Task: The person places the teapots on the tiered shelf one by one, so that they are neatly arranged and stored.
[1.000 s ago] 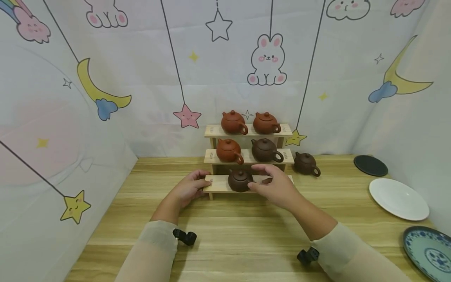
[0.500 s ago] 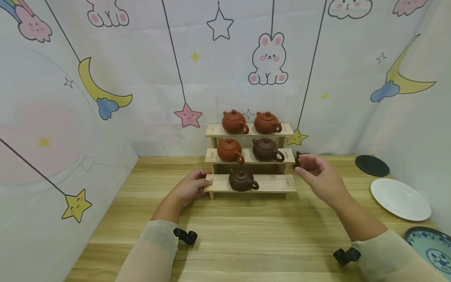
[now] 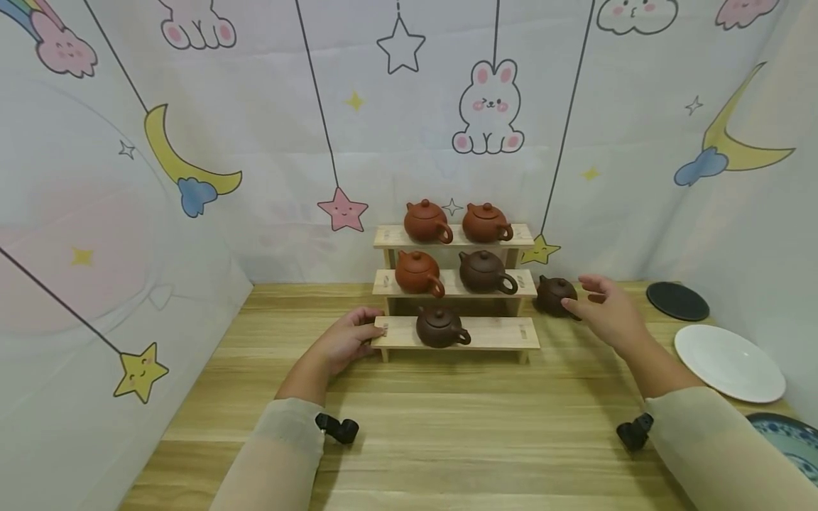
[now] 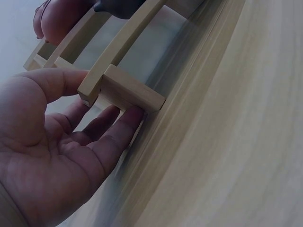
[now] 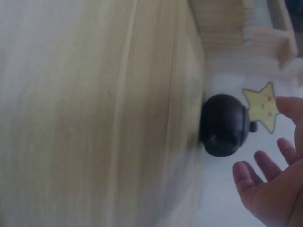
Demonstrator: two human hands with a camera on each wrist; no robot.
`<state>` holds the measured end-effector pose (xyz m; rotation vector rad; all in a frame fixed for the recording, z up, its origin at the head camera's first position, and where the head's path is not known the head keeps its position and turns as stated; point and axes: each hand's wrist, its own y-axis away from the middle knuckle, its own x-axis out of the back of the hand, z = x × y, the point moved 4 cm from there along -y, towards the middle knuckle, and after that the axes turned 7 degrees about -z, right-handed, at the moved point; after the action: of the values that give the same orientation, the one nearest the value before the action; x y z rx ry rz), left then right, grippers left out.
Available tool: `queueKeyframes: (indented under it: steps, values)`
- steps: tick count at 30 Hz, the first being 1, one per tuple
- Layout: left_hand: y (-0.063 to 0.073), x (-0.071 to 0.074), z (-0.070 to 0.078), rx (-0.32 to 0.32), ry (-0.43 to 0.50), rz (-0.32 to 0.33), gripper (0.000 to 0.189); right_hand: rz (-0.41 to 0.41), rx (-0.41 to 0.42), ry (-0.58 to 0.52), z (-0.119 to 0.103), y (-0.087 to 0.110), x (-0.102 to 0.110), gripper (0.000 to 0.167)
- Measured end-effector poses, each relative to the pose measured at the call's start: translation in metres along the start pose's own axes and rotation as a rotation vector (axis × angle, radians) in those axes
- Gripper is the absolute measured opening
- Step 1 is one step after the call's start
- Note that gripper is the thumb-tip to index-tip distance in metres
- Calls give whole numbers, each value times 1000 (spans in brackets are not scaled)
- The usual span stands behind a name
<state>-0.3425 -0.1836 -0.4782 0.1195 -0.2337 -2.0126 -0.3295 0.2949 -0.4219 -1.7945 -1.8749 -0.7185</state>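
My left hand (image 3: 345, 342) holds the left end of the bottom tier of a three-tier wooden display stand (image 3: 495, 333). In the left wrist view its thumb lies on the board's end and its fingertips touch the leg below. A dark brown teapot (image 3: 438, 328) sits on that tier. My right hand (image 3: 610, 316), fingers spread and loosely bent, is beside another dark brown teapot (image 3: 554, 294) on the table right of the stand. The right wrist view shows a gap between the fingers and this teapot (image 5: 222, 125).
The middle tier bears an orange-brown teapot (image 3: 417, 272) and a dark brown teapot (image 3: 483, 271). Two reddish teapots, one left (image 3: 424, 221) and one right (image 3: 486, 222), top the stand. Rightward lie a black disc (image 3: 677, 301), a white plate (image 3: 728, 362) and a blue-patterned plate (image 3: 789, 443).
My right hand has left the teapot on the bottom tier and moved right to the teapot on the table. My left hand has stayed on the stand.
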Motion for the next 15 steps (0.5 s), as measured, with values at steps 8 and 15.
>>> queueKeyframes:
  steps: [8,15]
  values:
    - [0,-1,0,-3,-4,0,51,-50,-29,39,9,-24,-11,93]
    - [1,0,0,7,-4,9,51,-64,-41,57,12,-40,-17,96]
